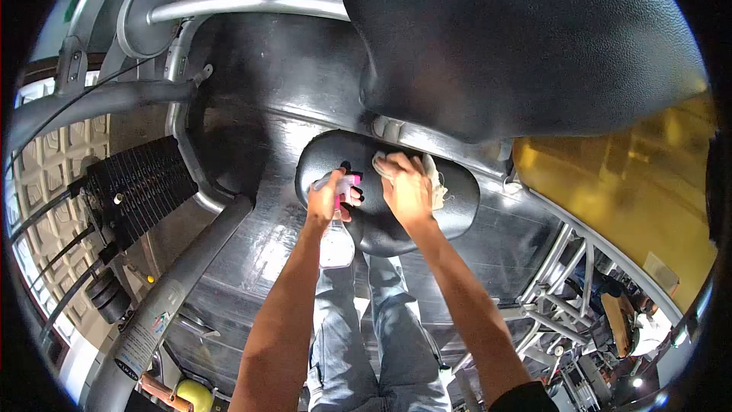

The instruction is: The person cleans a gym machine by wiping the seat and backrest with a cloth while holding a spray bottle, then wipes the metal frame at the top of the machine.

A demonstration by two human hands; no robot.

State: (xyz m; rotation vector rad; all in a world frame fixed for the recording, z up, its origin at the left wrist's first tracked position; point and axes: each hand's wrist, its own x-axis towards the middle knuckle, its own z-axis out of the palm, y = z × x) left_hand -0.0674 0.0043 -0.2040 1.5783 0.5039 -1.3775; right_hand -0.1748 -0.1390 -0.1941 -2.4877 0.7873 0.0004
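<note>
A black padded seat (328,154) lies below me, in the middle of the head view. My left hand (329,197) is closed around the neck of a spray bottle (337,248), which has a clear body and a white and pink trigger head. The bottle hangs over the seat's near left edge. On the right part of the seat, my right hand (408,187) presses a pale cloth (437,183) against the black surface. Bits of the cloth show on both sides of the fingers.
A large black backrest pad (526,38) rises beyond the seat. Grey metal tubes (252,4) frame the machine, with a black weight stack (141,191) at left. A yellow panel (610,183) stands at right. Dark flooring (252,259) surrounds my legs.
</note>
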